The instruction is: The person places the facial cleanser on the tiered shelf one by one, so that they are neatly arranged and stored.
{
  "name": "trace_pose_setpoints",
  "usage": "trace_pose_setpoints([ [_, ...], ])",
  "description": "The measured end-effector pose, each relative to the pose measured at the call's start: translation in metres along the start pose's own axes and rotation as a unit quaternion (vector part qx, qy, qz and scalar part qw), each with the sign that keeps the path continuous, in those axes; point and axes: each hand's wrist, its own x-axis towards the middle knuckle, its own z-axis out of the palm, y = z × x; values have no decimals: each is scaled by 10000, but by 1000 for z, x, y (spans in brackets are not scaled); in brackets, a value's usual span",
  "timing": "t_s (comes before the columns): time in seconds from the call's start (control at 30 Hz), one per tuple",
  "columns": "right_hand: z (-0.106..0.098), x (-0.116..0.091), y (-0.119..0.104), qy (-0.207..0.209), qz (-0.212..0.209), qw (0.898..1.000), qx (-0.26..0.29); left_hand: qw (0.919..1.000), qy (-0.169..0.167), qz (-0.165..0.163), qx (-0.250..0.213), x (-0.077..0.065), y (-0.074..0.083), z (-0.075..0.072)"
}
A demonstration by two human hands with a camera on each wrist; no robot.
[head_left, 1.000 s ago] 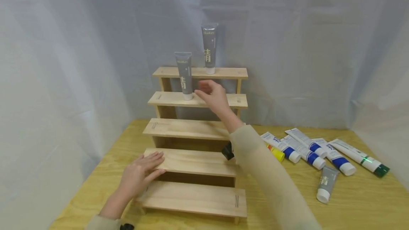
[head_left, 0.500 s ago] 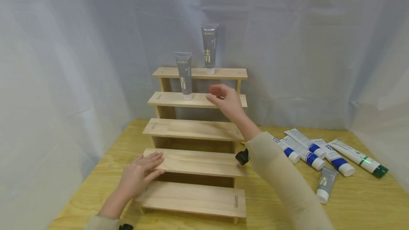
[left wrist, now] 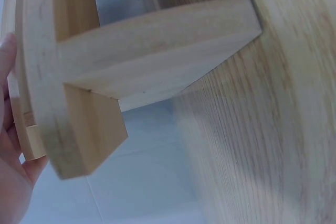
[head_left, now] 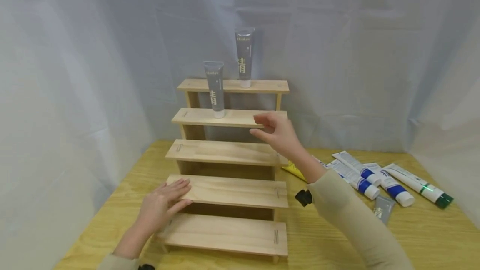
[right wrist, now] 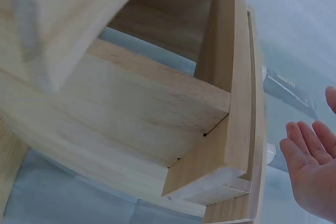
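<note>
I see the left hand [head_left: 162, 203], fingers straight, on the left edge of the rack [head_left: 232, 233]. The right hand [head_left: 279, 134], thumb apart, floats by its right edge; past a gap, two tubes [head_left: 215, 84] stand high on it.

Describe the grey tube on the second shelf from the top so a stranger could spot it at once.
Find the stepped wooden rack on the table. On its second shelf from the top, left of centre, a grey tube stands upright on its white cap. The other standing grey tube is further right, on the top shelf.
</note>
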Motion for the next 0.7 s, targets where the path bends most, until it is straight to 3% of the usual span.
trace_pose_setpoints([
  [0.37, -3, -33, 4, -174, -389, 9958, -810, 10000, -33, -34, 82, -2, -2, 2],
  [0.7, -5, -54, 5, -91, -1131, 9845, -1338, 10000, -28, -28, 68, -2, -2, 1],
])
